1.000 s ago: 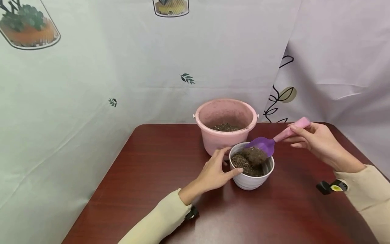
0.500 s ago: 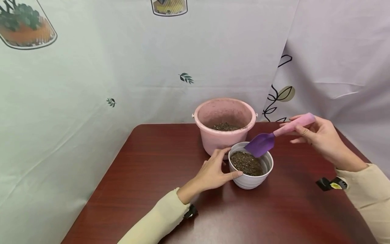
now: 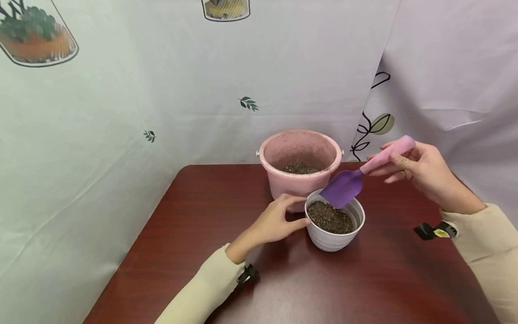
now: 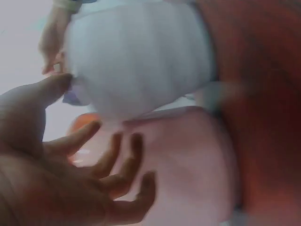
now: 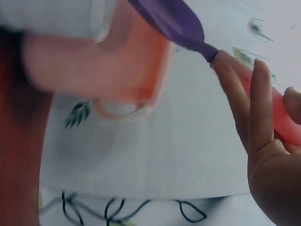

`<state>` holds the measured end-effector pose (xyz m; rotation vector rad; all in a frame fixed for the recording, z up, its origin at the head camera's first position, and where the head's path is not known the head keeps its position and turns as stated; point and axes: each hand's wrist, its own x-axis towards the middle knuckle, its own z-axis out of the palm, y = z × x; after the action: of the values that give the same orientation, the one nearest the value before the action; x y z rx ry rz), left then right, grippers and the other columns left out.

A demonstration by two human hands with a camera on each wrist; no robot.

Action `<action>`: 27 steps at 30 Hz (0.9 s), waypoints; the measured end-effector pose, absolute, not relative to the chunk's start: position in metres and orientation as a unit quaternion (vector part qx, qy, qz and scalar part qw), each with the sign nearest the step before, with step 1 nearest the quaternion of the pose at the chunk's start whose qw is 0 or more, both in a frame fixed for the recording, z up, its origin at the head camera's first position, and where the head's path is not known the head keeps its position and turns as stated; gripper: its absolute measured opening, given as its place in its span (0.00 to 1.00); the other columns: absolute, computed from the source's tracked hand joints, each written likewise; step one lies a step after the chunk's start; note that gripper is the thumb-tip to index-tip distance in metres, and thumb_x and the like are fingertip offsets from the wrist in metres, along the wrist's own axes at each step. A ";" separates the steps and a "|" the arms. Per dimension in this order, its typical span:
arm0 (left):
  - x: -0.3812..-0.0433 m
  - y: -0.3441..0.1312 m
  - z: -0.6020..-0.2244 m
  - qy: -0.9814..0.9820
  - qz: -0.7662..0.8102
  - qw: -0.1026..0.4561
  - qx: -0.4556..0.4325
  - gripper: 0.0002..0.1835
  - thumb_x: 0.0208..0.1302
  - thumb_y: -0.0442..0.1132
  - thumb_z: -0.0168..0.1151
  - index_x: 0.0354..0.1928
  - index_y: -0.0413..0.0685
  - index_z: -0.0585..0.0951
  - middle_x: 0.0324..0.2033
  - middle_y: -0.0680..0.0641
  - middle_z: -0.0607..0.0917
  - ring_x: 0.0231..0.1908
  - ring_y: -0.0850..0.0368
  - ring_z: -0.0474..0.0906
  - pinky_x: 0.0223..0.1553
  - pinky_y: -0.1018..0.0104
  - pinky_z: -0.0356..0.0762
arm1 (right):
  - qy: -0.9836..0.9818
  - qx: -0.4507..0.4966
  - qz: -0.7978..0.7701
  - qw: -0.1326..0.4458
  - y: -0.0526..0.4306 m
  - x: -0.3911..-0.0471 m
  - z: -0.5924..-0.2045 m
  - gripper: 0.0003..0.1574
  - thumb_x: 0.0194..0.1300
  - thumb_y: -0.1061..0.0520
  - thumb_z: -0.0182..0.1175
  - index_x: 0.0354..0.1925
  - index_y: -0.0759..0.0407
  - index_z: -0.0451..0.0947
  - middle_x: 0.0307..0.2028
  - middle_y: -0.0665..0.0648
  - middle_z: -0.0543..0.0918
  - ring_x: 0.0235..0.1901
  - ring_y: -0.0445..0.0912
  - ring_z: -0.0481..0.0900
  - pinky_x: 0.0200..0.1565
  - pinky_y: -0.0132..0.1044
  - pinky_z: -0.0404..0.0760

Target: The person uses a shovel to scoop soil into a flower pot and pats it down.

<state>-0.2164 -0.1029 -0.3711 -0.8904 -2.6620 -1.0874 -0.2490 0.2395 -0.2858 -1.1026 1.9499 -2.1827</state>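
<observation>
My right hand (image 3: 422,173) holds a small trowel (image 3: 341,189) by its pink handle. Its purple blade tilts down over the rim of a white ribbed pot (image 3: 332,242), and in the right wrist view the thumb and fingers lie along the handle. Dark soil (image 3: 329,218) partly fills the pot, which stands upright. My left hand (image 3: 272,221) is at the pot's left side, thumb tip right at the rim. In the left wrist view its fingers are spread and loosely bent, with the white pot (image 4: 141,56) beyond them, blurred.
Behind the white pot stands a pink bucket (image 3: 297,183) with soil low inside. Both are on a dark red wooden table (image 3: 226,216). White patterned cloth (image 3: 194,81) hangs around the table's back and sides.
The soil that was sliding off the trowel has dropped into the pot. The trowel has risen slightly with its blade bare. My left hand has loosened and drawn a little left from the pot.
</observation>
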 end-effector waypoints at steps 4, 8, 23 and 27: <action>-0.212 -0.118 -0.344 -0.855 -0.411 0.104 -0.300 0.23 0.63 0.43 0.68 0.59 0.46 0.79 0.52 0.47 0.82 0.44 0.54 0.82 0.48 0.61 0.79 | 0.524 -0.384 -0.759 0.053 0.232 -0.255 -0.275 0.18 0.78 0.70 0.35 0.54 0.78 0.69 0.46 0.73 0.84 0.44 0.60 0.86 0.35 0.39 0.85; -0.216 -0.131 -0.322 -0.837 -0.451 0.153 -0.268 0.17 0.64 0.38 0.66 0.54 0.45 0.81 0.46 0.47 0.85 0.39 0.56 0.83 0.44 0.60 0.81 | 0.515 -0.369 -0.773 0.025 0.219 -0.262 -0.259 0.17 0.79 0.66 0.38 0.43 0.79 0.71 0.42 0.77 0.83 0.43 0.61 0.86 0.37 0.41 0.85; -0.260 -0.139 -0.338 -0.818 -0.555 0.115 -0.100 0.36 0.69 0.44 0.61 0.74 0.44 0.59 0.68 0.37 0.67 0.50 0.43 0.81 0.47 0.54 0.81 | 0.703 -0.133 -0.698 0.025 0.119 -0.341 -0.256 0.08 0.72 0.64 0.55 0.41 0.71 0.68 0.31 0.63 0.86 0.32 0.50 0.88 0.42 0.42 0.85; -0.266 -0.136 -0.343 -0.797 -0.581 0.128 -0.106 0.34 0.69 0.44 0.62 0.73 0.46 0.63 0.68 0.40 0.69 0.48 0.43 0.82 0.46 0.54 0.80 | 0.789 -0.121 -0.603 -0.017 0.105 -0.357 -0.266 0.09 0.70 0.64 0.55 0.43 0.72 0.69 0.34 0.62 0.81 0.28 0.45 0.85 0.40 0.38 0.85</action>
<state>-0.2659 -0.1362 -0.3430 -0.3077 -2.3182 -1.6889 -0.3566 0.1052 -0.2664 -0.3832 2.5038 -1.9140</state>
